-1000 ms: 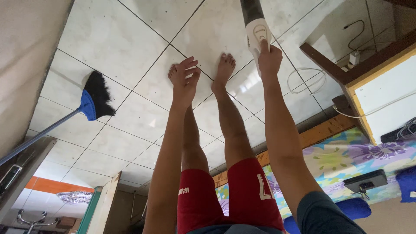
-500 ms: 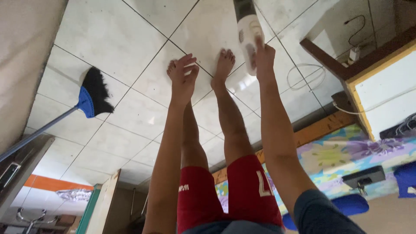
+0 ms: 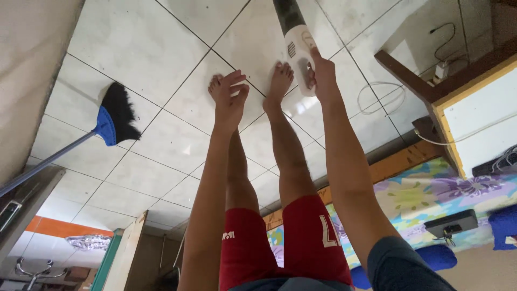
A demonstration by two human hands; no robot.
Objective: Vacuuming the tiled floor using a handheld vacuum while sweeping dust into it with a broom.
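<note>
We look straight down our own body at a white tiled floor [image 3: 134, 48], with both arms stretched out ahead of us. Our right hand [image 3: 323, 75] is closed around the handle of a handheld vacuum [image 3: 298, 46], a white body with a dark grey tube that runs out past the top edge of the view. The vacuum sits just beside our right foot [image 3: 280, 81], over the tile in front of it, though we cannot tell whether its far end touches the floor, since that end is out of view.

Our left hand [image 3: 230, 99] holds nothing: the fingers are loosely curled and spread, hanging over our left foot [image 3: 216, 83], which shows only partly behind it. Both feet are bare and stand close together on the tiles, and we wear red shorts [image 3: 285, 242].

Well off to the left, a broom [image 3: 116, 116] with a blue head and black bristles rests on the floor, its grey handle slanting towards the lower left corner. To the right, a white cable [image 3: 377, 97] lies in a loose loop on the tiles near a wooden-framed piece of furniture [image 3: 474, 118]. Below that spreads a floral sheet [image 3: 420, 194] in bright colours, with a small dark device [image 3: 451, 223] lying on it.
</note>
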